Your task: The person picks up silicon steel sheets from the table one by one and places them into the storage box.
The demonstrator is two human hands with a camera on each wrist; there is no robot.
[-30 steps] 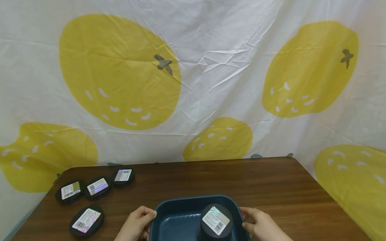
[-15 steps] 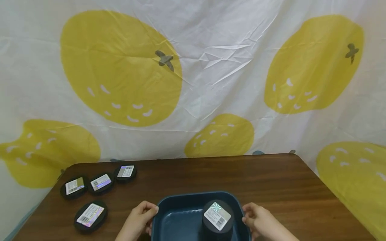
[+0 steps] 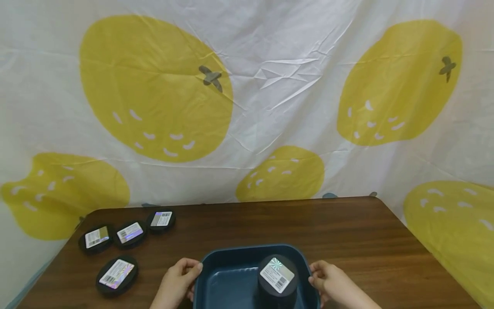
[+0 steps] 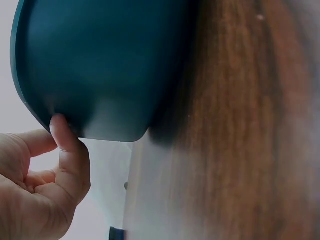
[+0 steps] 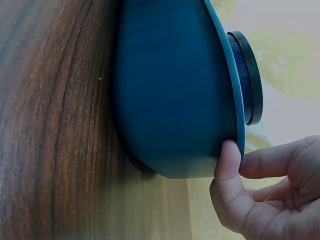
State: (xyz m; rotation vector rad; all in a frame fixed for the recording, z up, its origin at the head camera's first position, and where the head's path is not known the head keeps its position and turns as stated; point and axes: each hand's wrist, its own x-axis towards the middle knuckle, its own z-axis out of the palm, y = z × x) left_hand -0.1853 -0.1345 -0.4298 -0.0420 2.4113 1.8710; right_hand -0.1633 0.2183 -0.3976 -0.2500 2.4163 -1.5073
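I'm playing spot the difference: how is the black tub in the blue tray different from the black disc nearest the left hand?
The black tub stands in the blue tray, but the black disc lies on the table. The black tub looks taller; the black disc looks low and flat. The tub's label has a shiny starburst; the disc's label has a pinkish-purple shine instead. Both are black and round, with barcode labels on top.

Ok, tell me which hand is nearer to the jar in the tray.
Right. The right hand pinches the tray just right of the jar; the left hand pinches the opposite rim, clearly farther from the jar.
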